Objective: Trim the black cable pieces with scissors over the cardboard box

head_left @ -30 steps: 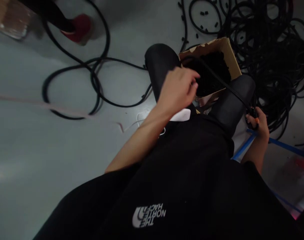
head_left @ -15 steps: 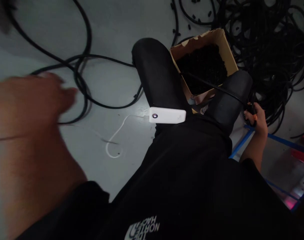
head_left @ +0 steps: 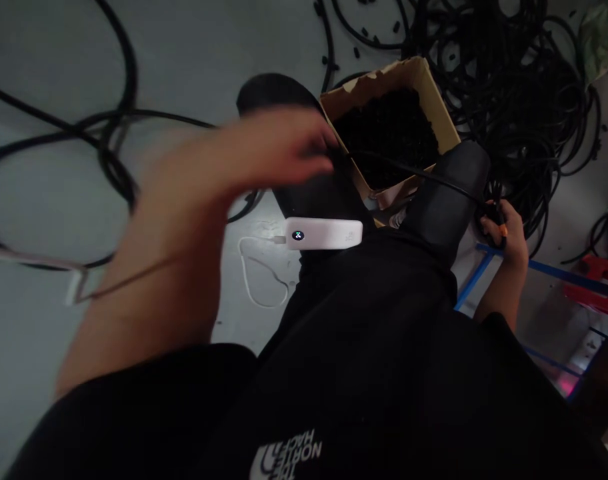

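Note:
My left hand (head_left: 294, 148) is smeared by motion above my left thigh, close to the near-left side of the cardboard box (head_left: 441, 100). Its thumb stands apart from the fingers, and I see nothing between them. At the far right, my right hand (head_left: 513, 230) is closed around a dark hand tool (head_left: 495, 208) with an orange part; its exact kind is unclear. A black cable (head_left: 447, 181) runs from this hand across my right thigh and over the box. Inside the box lies a heap of small black pieces (head_left: 391, 137).
Tangled black cable (head_left: 514, 87) lies on the floor beyond the box, with small black bits scattered near it. Large cable loops (head_left: 127, 73) lie at the left. A white power bank (head_left: 327, 233) with a white cord rests on my lap. Blue bars (head_left: 471, 283) and a red object (head_left: 597, 283) are at the right.
My left hand has swung rightward from above the left cable loops to near the box. My right hand keeps its hold on the tool. The view has shifted slightly.

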The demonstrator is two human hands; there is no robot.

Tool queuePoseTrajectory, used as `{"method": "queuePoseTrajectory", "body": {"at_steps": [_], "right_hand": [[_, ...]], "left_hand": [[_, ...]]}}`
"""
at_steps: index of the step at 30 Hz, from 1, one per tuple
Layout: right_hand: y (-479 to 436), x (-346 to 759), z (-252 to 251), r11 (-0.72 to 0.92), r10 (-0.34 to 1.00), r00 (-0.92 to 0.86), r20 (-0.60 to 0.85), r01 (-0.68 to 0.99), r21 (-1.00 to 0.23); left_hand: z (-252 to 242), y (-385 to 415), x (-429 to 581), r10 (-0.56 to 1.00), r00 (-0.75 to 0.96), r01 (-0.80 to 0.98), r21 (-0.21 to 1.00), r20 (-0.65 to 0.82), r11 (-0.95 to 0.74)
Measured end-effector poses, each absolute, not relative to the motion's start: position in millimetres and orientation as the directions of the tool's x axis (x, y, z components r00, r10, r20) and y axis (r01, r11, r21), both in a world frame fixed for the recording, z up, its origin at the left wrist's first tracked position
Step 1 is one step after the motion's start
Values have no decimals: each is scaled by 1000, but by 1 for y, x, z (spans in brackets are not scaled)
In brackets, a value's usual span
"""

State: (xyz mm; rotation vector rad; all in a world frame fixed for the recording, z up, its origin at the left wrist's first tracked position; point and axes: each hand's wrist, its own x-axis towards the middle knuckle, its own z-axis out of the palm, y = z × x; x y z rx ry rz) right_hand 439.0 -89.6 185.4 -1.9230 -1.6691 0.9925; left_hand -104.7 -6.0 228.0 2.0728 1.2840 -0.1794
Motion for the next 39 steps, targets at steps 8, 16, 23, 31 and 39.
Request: {"method": "queuePoseTrajectory", "body": {"at_steps": [8, 16, 23, 31, 39], "right_hand": [[-87, 429, 178, -236, 957, 20, -290, 634, -736], [-75, 428, 179, -200, 963, -10, -269, 644, -738], [-67, 431, 177, -182, 961, -41, -272, 650, -738], [-67, 428, 175, -134, 966, -74, -246, 672, -728], [-64, 427, 176, -124, 968, -74, -239, 687, -716]], "left_hand": [[169, -166, -42, 808, 419, 905, 265, -413, -334], [166, -143, -61, 800, 385, 923, 202, -460, -328], [170, -122, -92, 712, 389, 919, 300, -584, -256], [167, -125, -77, 800, 295, 956, 166, -523, -244], [196, -112, -84, 838, 138, 988, 129, -528, -82]]}}
